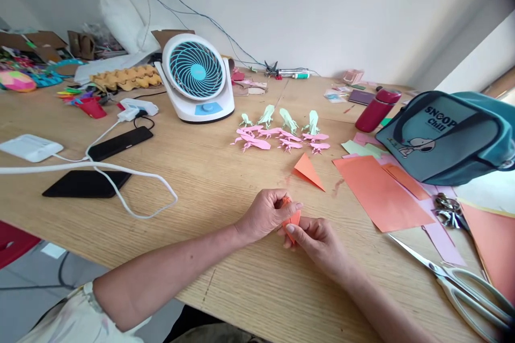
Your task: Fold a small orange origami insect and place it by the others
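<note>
A small folded piece of orange paper (292,218) is held just above the table, near its front edge. My left hand (270,213) pinches its upper end between thumb and fingers. Lower down, my right hand (317,238) grips the same paper, thumb on top and fingers behind it. The fingers hide part of the folds. Just beyond my hands lies an orange folded triangle (309,170). Farther back stand several pink origami insects (256,141) and several pale green ones (288,119).
On the right are orange sheets (382,193), large scissors (446,273), keys (448,209), a teal bag (434,134) and a red bottle (378,110). A white fan (197,77) stands at the back. Left are phones (120,143), a white cable (140,173) and a power bank (30,147).
</note>
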`<state>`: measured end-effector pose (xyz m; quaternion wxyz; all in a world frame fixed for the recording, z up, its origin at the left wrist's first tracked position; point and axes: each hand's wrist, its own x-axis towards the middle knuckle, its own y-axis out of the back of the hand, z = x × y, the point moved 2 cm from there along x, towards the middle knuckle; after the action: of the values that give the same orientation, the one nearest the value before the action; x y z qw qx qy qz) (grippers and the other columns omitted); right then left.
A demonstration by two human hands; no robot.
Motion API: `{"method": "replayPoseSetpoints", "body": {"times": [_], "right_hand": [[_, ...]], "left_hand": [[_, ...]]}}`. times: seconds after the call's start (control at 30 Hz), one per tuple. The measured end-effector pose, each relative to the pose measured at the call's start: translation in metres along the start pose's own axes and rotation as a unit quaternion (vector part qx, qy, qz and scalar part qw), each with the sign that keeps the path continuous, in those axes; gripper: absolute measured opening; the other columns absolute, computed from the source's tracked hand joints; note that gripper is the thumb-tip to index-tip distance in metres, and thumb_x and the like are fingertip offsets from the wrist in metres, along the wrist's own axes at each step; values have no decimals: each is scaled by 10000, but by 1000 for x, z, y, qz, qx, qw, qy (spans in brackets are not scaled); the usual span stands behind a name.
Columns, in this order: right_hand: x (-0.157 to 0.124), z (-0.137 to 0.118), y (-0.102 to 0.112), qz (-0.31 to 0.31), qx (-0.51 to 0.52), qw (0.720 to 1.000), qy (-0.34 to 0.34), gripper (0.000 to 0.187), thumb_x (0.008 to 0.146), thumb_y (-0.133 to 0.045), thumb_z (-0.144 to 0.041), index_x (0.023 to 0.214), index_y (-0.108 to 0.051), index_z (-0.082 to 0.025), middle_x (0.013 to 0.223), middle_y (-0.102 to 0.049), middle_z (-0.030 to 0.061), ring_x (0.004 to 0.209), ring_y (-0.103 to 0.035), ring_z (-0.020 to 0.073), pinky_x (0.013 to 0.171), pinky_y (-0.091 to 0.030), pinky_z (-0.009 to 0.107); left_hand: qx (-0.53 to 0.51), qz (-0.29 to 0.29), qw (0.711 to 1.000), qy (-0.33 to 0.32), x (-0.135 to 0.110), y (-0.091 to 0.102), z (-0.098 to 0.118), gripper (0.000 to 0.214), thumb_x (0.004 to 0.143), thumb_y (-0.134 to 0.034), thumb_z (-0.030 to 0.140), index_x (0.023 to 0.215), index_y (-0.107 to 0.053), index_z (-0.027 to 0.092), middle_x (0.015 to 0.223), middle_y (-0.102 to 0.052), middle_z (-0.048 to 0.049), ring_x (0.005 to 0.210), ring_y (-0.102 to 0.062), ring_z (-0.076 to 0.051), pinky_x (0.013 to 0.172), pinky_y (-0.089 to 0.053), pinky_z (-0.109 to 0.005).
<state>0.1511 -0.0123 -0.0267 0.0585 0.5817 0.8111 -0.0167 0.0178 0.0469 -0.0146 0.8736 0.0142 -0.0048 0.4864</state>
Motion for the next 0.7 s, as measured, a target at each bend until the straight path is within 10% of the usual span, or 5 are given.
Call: {"method": "replayPoseSetpoints", "body": {"times": [0.7], "right_hand": [[-10,-1,-3,-24,-92,994,49,440,935,-544,-513,692,-631,-157,578,-426,-39,536,-373,95,512,-287,234]], "left_hand": [[-59,-41,996,43,2,8,-6,445,797,-705,487,604,-488,150,546,-423,56,515,-349,-63,514,-262,-221]]}}
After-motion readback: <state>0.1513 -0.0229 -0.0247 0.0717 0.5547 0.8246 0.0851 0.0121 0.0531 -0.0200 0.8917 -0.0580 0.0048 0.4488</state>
